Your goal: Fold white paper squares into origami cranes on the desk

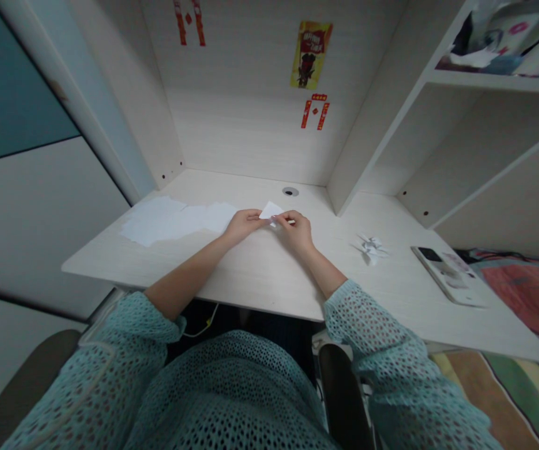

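A small white piece of paper point(270, 210) lies partly lifted off the pale wooden desk point(260, 269), pinched from both sides. My left hand point(242, 223) grips its left edge with closed fingers. My right hand point(296, 230) holds its right edge, fingers curled onto it. Both hands rest on the desk near its middle. Left of them lie several loose white paper sheets point(166, 219), flat on the desk.
A folded white paper figure point(370, 247) sits right of my hands. A white phone or remote point(448, 275) lies near the desk's right edge. A cable hole point(290, 191) is at the back. Shelves point(476, 87) rise on the right; stickers point(310, 55) hang on the back wall.
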Demonstrator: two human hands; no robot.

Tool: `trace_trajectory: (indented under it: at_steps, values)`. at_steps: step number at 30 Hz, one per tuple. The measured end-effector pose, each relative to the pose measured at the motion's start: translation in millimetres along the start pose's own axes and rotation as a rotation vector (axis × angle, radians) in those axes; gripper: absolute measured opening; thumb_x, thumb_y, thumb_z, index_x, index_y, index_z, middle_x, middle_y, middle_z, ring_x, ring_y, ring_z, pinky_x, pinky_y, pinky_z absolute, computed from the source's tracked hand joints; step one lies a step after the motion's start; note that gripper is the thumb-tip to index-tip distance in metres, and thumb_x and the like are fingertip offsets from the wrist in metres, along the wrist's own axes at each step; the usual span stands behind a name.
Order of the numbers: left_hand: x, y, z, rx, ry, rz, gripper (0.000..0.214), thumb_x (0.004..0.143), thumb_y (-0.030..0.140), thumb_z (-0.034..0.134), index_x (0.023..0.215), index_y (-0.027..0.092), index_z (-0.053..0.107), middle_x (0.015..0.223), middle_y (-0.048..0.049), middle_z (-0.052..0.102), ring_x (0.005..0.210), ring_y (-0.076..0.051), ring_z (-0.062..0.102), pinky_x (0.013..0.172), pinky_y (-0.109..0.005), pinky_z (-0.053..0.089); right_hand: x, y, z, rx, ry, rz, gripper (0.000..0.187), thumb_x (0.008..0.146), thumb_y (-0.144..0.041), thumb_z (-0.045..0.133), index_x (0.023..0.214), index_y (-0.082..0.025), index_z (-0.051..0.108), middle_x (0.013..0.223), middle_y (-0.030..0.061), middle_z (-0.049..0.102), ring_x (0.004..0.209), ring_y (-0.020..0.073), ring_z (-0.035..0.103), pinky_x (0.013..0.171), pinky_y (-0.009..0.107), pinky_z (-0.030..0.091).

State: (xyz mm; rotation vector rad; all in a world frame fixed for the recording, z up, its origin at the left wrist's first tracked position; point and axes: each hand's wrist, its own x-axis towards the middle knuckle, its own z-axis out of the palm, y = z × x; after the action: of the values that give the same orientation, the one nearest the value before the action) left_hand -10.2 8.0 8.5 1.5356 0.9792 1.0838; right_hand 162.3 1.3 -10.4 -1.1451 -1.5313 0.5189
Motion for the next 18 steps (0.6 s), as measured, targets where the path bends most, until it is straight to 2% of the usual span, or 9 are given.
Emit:
trace_trajectory:
  at_steps: [3, 7, 12, 16, 18]
  values:
    - [-2, 3, 3.8, -0.123, 0.023, -0.026, 0.043, 0.057, 0.035, 0.078, 0.093, 0.013, 0.069, 0.09, -0.0076, 0.071, 0.082, -0.019, 0.064, 0.082, -0.03, 0.046, -1, 0, 4, 0.097, 0.026, 0.09, 0.03, 0.07, -0.047, 0.066, 0.069, -0.018, 0.069, 0.073, 0.0033, 0.066, 0.066, 0.015, 0.056, 0.061, 0.027, 0.041]
    - [-2, 0, 7.0, -0.223, 0.074, -0.06, 0.042, 0.058, 0.034, 0.077, 0.093, 0.013, 0.069, 0.091, -0.0067, 0.071, 0.083, -0.017, 0.063, 0.085, -0.031, 0.046, -3, -2, 6, 0.161, 0.026, 0.111, 0.029, 0.07, -0.046, 0.066, 0.07, -0.017, 0.07, 0.073, 0.0032, 0.067, 0.067, 0.0148, 0.056, 0.06, 0.026, 0.041]
    - [0, -4, 9.0, -0.314, 0.091, -0.082, 0.037, 0.057, 0.032, 0.078, 0.087, 0.014, 0.068, 0.088, -0.005, 0.069, 0.081, -0.015, 0.063, 0.087, -0.032, 0.046, -5, -10, 6, 0.163, -0.001, 0.066, 0.025, 0.074, -0.043, 0.062, 0.074, -0.019, 0.069, 0.078, 0.0029, 0.068, 0.07, 0.0146, 0.057, 0.062, 0.026, 0.042]
    - [-2, -2, 8.6, -0.358, 0.062, -0.073, 0.03, 0.062, 0.033, 0.075, 0.084, 0.014, 0.068, 0.089, -0.0056, 0.069, 0.083, -0.014, 0.063, 0.088, -0.031, 0.046, -7, -16, 5, 0.192, -0.058, 0.012, 0.027, 0.072, -0.042, 0.066, 0.091, -0.023, 0.071, 0.092, 0.0032, 0.069, 0.073, 0.014, 0.058, 0.066, 0.026, 0.045]
    - [-3, -1, 8.2, -0.371, 0.055, -0.059, 0.03, 0.063, 0.034, 0.074, 0.084, 0.014, 0.068, 0.09, -0.0064, 0.069, 0.085, -0.015, 0.063, 0.089, -0.031, 0.045, -8, -16, 5, 0.212, -0.091, -0.019, 0.032, 0.069, -0.041, 0.069, 0.096, -0.024, 0.071, 0.092, 0.0033, 0.069, 0.073, 0.014, 0.058, 0.067, 0.027, 0.046]
